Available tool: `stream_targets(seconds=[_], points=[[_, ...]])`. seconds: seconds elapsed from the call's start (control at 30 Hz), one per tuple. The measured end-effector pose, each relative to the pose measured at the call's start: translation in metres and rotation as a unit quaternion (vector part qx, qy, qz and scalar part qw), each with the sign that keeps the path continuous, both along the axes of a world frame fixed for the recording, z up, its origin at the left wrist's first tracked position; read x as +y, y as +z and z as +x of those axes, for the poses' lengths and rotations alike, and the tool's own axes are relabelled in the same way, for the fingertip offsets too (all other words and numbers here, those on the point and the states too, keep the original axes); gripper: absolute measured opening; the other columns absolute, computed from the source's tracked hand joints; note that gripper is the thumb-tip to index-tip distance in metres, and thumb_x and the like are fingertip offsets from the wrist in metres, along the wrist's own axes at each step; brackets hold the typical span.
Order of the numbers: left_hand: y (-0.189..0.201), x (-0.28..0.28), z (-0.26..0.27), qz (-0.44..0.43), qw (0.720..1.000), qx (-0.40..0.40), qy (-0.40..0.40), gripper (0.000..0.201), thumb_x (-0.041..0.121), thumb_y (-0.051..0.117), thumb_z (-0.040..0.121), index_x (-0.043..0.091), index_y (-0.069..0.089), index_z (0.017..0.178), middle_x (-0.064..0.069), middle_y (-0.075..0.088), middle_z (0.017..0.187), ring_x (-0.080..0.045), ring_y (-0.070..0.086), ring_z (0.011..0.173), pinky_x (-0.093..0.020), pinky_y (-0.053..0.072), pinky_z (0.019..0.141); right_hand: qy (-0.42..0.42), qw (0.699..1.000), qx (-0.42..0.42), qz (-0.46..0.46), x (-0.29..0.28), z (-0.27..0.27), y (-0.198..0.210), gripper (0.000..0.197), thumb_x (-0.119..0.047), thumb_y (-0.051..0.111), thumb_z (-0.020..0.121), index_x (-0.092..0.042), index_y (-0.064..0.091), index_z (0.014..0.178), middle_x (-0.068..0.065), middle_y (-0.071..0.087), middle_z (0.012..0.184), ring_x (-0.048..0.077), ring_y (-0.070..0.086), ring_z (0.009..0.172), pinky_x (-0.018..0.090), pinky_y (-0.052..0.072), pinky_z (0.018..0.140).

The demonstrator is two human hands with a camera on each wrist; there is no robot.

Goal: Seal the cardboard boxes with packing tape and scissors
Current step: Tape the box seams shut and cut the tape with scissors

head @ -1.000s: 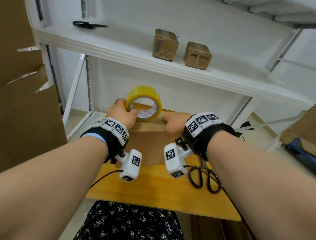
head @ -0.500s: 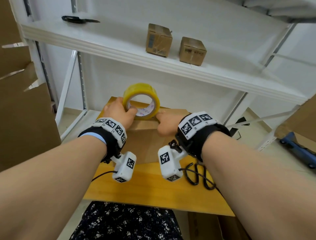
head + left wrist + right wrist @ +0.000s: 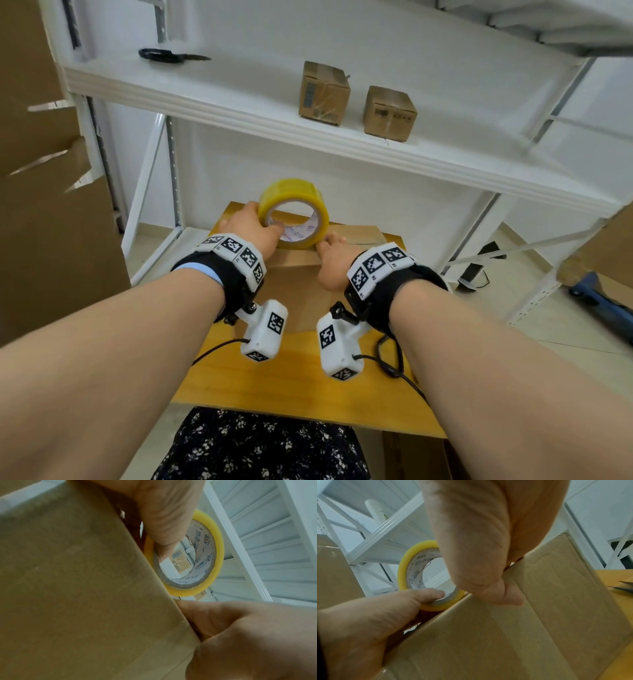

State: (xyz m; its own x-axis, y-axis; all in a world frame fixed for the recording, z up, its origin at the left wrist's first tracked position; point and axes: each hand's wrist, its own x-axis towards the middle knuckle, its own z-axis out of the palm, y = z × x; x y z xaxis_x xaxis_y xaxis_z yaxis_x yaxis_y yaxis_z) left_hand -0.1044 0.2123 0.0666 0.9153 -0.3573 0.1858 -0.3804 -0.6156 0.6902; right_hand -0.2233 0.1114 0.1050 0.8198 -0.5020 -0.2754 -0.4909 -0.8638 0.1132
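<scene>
The roll of yellow packing tape (image 3: 294, 212) is held upright on the top of the cardboard box (image 3: 294, 291) by the left hand (image 3: 251, 228), whose thumb is hooked inside the core while the other fingers are hidden behind the roll. The right hand (image 3: 334, 262) is curled over the near top edge of the box just beside the roll, with the thumb pressed down the front face; whether a tape end is pinned under it cannot be told. The box stands on the yellow wooden surface (image 3: 291, 383), tight against the white shelving.

Several faults are judged possible from here. If the roll is drawn along the top without the starting end being held firmly, the strip may be peeled off the cardboard or laid crooked across the seam. The light box may be dragged or tipped toward the person if it is not braced by the right hand. The tape may also be folded onto itself if slack is allowed.

One pair of scissors (image 3: 173, 56) is left on the white shelf (image 3: 239, 109) above, well apart from both hands; a blade tip of another pair (image 3: 623, 586) is seen on the surface right of the box. Two small taped boxes (image 3: 323, 92) (image 3: 388, 114) are set on the same shelf. Upward movement is limited by the shelf edge overhanging the roll, and large cardboard sheets (image 3: 41, 205) are stood at the left.
</scene>
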Motion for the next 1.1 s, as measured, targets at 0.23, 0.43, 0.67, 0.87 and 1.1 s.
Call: stream_targets(seconds=[0.23, 0.43, 0.67, 0.87, 1.1], points=[[-0.006, 0.016, -0.006, -0.100, 0.993, -0.007, 0.064, 0.024, 0.036, 0.052, 0.088, 0.014, 0.052, 0.100, -0.012, 0.055, 0.099, -0.032, 0.057, 0.085, -0.042, 0.050, 0.076, 0.009, 0.999, -0.025, 0.020, 0.003, -0.006, 0.004, 0.073, -0.007, 0.050, 0.091, -0.018, 0.016, 0.155, 0.010, 0.018, 0.160, 0.029, 0.021, 0.148, 0.042, 0.029, 0.114], [-0.012, 0.012, -0.016, -0.186, 0.979, 0.022, 0.078, 0.020, 0.028, 0.052, 0.092, 0.012, 0.050, 0.103, -0.002, 0.051, 0.072, -0.023, 0.052, 0.065, -0.033, 0.041, 0.062, -0.043, 0.994, -0.051, 0.092, -0.010, -0.015, 0.027, 0.058, -0.012, 0.051, 0.096, -0.013, 0.029, 0.150, 0.012, 0.053, 0.130, 0.028, 0.054, 0.106, 0.034, 0.044, 0.081], [-0.015, 0.011, -0.013, -0.174, 0.982, 0.023, 0.069, 0.017, 0.032, 0.051, 0.092, 0.016, 0.050, 0.090, -0.007, 0.056, 0.080, -0.025, 0.053, 0.070, -0.031, 0.038, 0.062, -0.040, 0.999, -0.018, 0.009, 0.010, -0.003, 0.007, 0.070, -0.017, 0.051, 0.093, -0.010, 0.018, 0.154, 0.015, 0.020, 0.158, 0.033, 0.024, 0.145, 0.045, 0.031, 0.112], [-0.014, 0.009, -0.012, -0.109, 0.993, 0.008, 0.049, 0.025, 0.039, 0.053, 0.090, 0.014, 0.054, 0.094, -0.011, 0.052, 0.103, -0.034, 0.052, 0.103, -0.038, 0.040, 0.082, -0.002, 1.000, -0.008, -0.012, 0.021, 0.010, 0.002, 0.066, -0.019, 0.049, 0.096, -0.003, 0.020, 0.153, 0.016, 0.020, 0.157, 0.032, 0.020, 0.147, 0.043, 0.026, 0.116], [-0.009, 0.008, -0.010, -0.053, 0.997, 0.017, 0.045, 0.035, 0.044, 0.053, 0.088, 0.011, 0.061, 0.099, -0.017, 0.053, 0.118, -0.037, 0.050, 0.111, -0.046, 0.043, 0.097, -0.001, 1.000, -0.013, -0.002, 0.018, 0.006, -0.003, 0.073, -0.014, 0.050, 0.095, -0.005, 0.012, 0.156, 0.013, 0.011, 0.162, 0.030, 0.009, 0.152, 0.047, 0.022, 0.121]])
